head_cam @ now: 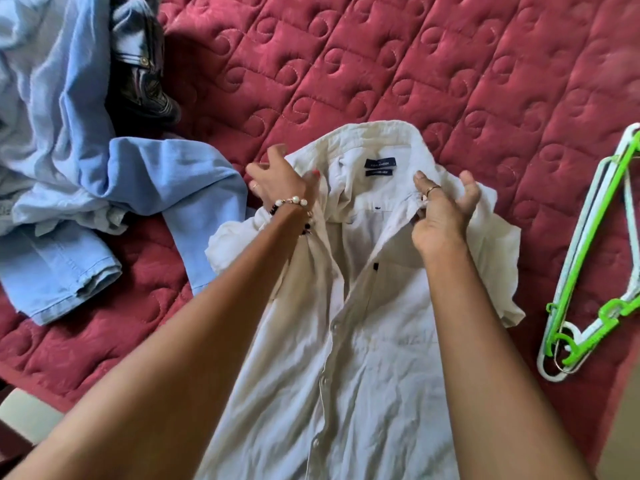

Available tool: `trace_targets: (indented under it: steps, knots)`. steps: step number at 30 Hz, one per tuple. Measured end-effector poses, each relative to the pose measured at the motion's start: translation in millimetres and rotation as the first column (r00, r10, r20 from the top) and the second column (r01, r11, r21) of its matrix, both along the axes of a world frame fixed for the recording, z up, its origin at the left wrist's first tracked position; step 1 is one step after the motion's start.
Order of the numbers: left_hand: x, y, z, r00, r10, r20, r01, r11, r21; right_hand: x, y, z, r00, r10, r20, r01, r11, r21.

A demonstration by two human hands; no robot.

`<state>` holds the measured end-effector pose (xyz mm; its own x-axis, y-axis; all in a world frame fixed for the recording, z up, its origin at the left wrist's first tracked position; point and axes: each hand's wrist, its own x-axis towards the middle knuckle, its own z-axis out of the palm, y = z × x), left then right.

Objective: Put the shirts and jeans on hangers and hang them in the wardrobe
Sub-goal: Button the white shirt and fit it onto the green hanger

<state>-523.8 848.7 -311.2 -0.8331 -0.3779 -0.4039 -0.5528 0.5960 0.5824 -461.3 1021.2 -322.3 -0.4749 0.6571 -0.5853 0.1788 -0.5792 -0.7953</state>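
Note:
A white button-up shirt [367, 323] lies face up on the red quilted bed, collar away from me, a dark blue label showing inside the neck. My left hand [280, 180] pinches the shirt's left shoulder near the collar. My right hand [445, 209] pinches the placket edge at the right side of the collar, its other fingers spread. Green and white plastic hangers [588, 271] lie stacked on the bed to the right of the shirt. A light blue shirt [69, 140] is crumpled at the left, with dark jeans [142, 74] beside it at the upper left.
The red quilted bedspread [381, 64] fills the far half of the view. The bed's near edge runs along the lower left, with a pale surface [24, 414] below it.

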Motion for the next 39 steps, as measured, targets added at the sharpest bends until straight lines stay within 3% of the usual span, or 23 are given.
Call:
trace_targets:
  steps: [2, 4, 5, 8, 12, 14, 17, 19, 23, 26, 28, 30, 32, 34, 36, 39]
  knots:
    - [-18, -6, 0, 0.986, -0.036, 0.162, 0.038, 0.999, -0.011, -6, 10, 0, 0.972, 0.209, 0.107, -0.227, 0.952, 0.204]
    - [-31, -11, 1, 0.953, -0.196, 0.233, 0.206, 0.978, -0.023, -8, 14, 2, 0.841, 0.402, 0.362, -0.526, 0.767, 0.368]
    - [-35, -13, 3, 0.938, -0.255, 0.235, 0.27, 0.962, -0.032, -9, 15, 4, 0.768, 0.417, 0.486, -0.625, 0.654, 0.426]
    - [-41, -9, 13, 0.912, -0.355, 0.205, 0.382, 0.918, -0.109, -11, 15, 15, 0.707, 0.208, 0.676, -0.681, 0.459, 0.571]
    - [-46, 12, 33, 0.912, -0.408, 0.049, 0.379, 0.79, -0.482, -15, 18, 37, 0.69, -0.117, 0.715, -0.683, 0.223, 0.696]
    - [-56, 25, 46, 0.911, -0.412, 0.03, 0.389, 0.832, -0.395, -21, 23, 54, 0.716, -0.088, 0.693, -0.652, 0.27, 0.708]
    - [-66, 48, 57, 0.943, -0.328, 0.052, 0.329, 0.944, -0.029, -32, 33, 70, 0.73, -0.051, 0.681, -0.634, 0.322, 0.703]
    - [-67, 60, 53, 0.953, -0.298, 0.055, 0.289, 0.949, 0.129, -42, 37, 66, 0.756, 0.017, 0.655, -0.615, 0.362, 0.7]
    - [-54, 63, 33, 0.925, -0.376, 0.053, 0.365, 0.92, 0.146, -49, 32, 36, 0.84, 0.321, 0.437, -0.534, 0.63, 0.564]
    - [-29, 50, 26, 0.884, -0.421, -0.204, 0.44, 0.897, 0.052, -20, 18, 24, 0.856, 0.3, 0.421, -0.504, 0.67, 0.545]
    - [1, 37, 14, 0.874, -0.358, -0.33, 0.386, 0.922, 0.021, 13, -2, 20, 0.899, 0.176, 0.401, -0.417, 0.623, 0.661]
    - [38, 24, -1, 0.902, -0.289, -0.321, 0.337, 0.936, 0.104, 51, -31, 13, 0.911, 0.213, 0.352, -0.406, 0.599, 0.69]
    - [77, 14, -14, 0.921, -0.285, -0.267, 0.338, 0.924, 0.178, 84, -61, -3, 0.844, 0.39, 0.368, -0.535, 0.566, 0.628]
    - [110, 6, -22, 0.924, -0.307, -0.226, 0.348, 0.922, 0.168, 111, -85, -21, 0.757, 0.496, 0.425, -0.644, 0.46, 0.611]
    - [129, -2, -25, 0.927, -0.313, -0.209, 0.346, 0.926, 0.151, 125, -99, -35, 0.693, 0.46, 0.556, -0.716, 0.346, 0.606]
    - [132, -11, -31, 0.928, -0.327, -0.182, 0.361, 0.91, 0.206, 120, -109, -39, 0.611, 0.247, 0.752, -0.792, 0.182, 0.583]
